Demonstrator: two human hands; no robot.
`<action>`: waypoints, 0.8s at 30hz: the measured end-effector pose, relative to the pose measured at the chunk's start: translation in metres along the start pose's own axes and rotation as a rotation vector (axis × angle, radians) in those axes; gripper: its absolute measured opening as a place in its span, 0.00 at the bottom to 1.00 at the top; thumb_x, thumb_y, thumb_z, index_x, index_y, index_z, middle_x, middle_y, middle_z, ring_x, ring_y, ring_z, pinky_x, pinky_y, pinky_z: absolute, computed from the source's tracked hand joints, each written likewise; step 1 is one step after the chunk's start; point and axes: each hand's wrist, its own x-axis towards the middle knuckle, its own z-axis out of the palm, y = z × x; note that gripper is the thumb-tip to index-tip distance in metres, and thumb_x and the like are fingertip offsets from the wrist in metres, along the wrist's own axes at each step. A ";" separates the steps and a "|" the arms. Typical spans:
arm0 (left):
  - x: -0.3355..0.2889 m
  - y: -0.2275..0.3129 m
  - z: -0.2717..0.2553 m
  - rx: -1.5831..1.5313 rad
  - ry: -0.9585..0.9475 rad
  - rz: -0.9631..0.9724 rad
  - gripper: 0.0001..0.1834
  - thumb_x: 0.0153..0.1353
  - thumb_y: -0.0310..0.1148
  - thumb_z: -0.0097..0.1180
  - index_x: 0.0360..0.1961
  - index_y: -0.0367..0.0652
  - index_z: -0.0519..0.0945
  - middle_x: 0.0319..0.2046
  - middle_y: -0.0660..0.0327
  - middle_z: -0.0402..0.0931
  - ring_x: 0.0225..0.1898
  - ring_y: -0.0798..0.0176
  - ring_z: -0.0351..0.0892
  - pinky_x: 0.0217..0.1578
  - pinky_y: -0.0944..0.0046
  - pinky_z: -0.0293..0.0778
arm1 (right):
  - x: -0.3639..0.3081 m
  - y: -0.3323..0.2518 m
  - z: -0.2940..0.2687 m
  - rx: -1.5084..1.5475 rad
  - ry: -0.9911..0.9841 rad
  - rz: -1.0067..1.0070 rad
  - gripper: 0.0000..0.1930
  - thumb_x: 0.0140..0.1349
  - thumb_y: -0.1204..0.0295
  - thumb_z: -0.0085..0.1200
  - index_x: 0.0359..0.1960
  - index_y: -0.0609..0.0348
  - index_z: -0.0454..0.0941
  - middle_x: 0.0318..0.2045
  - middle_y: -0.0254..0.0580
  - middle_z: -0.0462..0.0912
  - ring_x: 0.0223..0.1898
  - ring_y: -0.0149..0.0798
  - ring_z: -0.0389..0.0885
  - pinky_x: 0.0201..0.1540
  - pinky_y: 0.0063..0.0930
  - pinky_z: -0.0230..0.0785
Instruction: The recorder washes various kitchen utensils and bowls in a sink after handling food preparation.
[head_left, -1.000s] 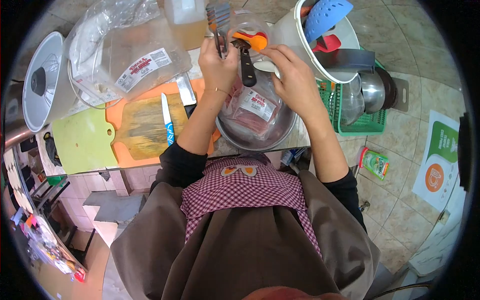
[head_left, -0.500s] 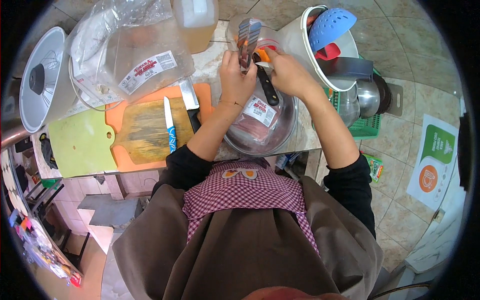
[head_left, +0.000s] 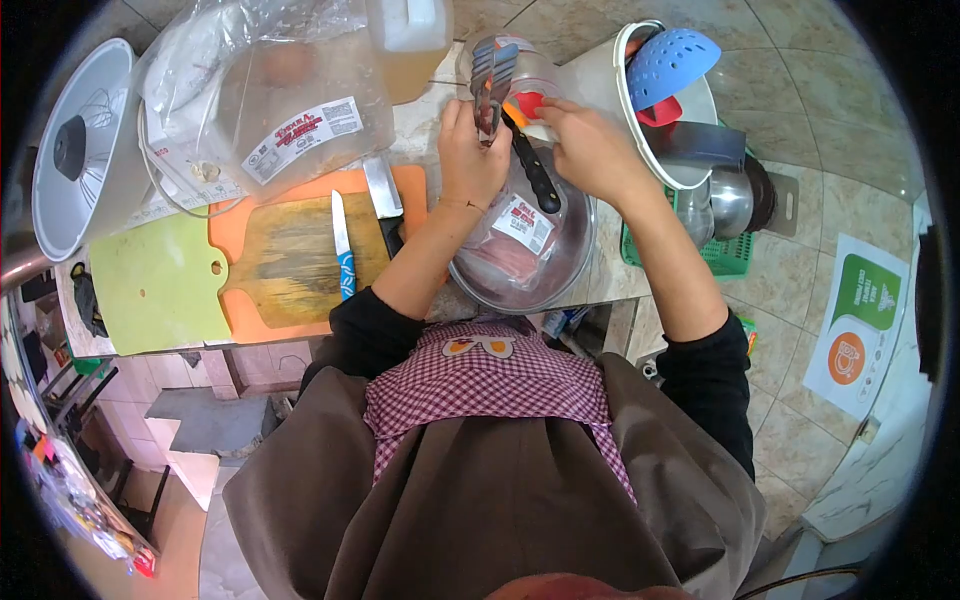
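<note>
The left hand (head_left: 475, 160) is curled firmly around a silver metal utensil with a slotted head (head_left: 493, 65); one black riveted handle (head_left: 536, 175) slants out beside its fingers, though whether it is gripped too I cannot tell. The right hand (head_left: 598, 150) is partly curled, fingertips at one orange-and-red utensil (head_left: 526, 106) near the clear plastic tub (head_left: 528, 62); its hold is unclear. Over the last second the left hand has come rightward, nearer the right, and the pale spoon under the right fingers is no longer distinct, so both hands now seem busy with the same utensils. Below them, one round steel bowl (head_left: 577, 255) on the desk (head_left: 425, 125) holds one plastic-wrapped packet of pink meat (head_left: 510, 258). Farther out are two knives, one blue-handled (head_left: 342, 235), one black-handled (head_left: 381, 190); three boards, lime-green (head_left: 155, 290), orange (head_left: 412, 180) and worn brown (head_left: 300, 265); and one white bucket (head_left: 592, 78).
</note>
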 end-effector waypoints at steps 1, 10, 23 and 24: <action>-0.001 0.000 -0.001 -0.001 -0.003 0.000 0.06 0.49 0.25 0.55 0.27 0.34 0.71 0.23 0.55 0.65 0.25 0.54 0.68 0.27 0.59 0.64 | 0.002 -0.006 0.000 -0.063 -0.094 0.061 0.20 0.47 0.83 0.44 0.45 0.67 0.74 0.48 0.55 0.75 0.47 0.54 0.74 0.49 0.42 0.67; -0.009 0.009 0.003 -0.014 -0.110 -0.043 0.09 0.49 0.25 0.54 0.29 0.33 0.70 0.27 0.52 0.65 0.29 0.51 0.68 0.31 0.57 0.66 | 0.015 -0.010 0.028 -0.260 -0.155 0.293 0.10 0.53 0.74 0.49 0.34 0.63 0.79 0.38 0.54 0.79 0.40 0.49 0.80 0.40 0.39 0.74; -0.019 0.012 0.010 0.002 -0.242 0.007 0.11 0.48 0.22 0.53 0.34 0.32 0.71 0.29 0.52 0.63 0.30 0.49 0.66 0.32 0.57 0.66 | 0.024 0.003 0.043 -0.237 -0.398 0.355 0.10 0.54 0.72 0.49 0.35 0.60 0.79 0.38 0.50 0.81 0.40 0.49 0.81 0.39 0.39 0.74; -0.018 0.012 0.009 -0.004 -0.243 -0.032 0.11 0.48 0.21 0.53 0.35 0.33 0.71 0.29 0.52 0.63 0.30 0.49 0.66 0.32 0.57 0.66 | 0.027 0.002 0.046 -0.245 -0.390 0.372 0.10 0.54 0.71 0.49 0.36 0.59 0.79 0.39 0.50 0.81 0.40 0.49 0.81 0.39 0.39 0.74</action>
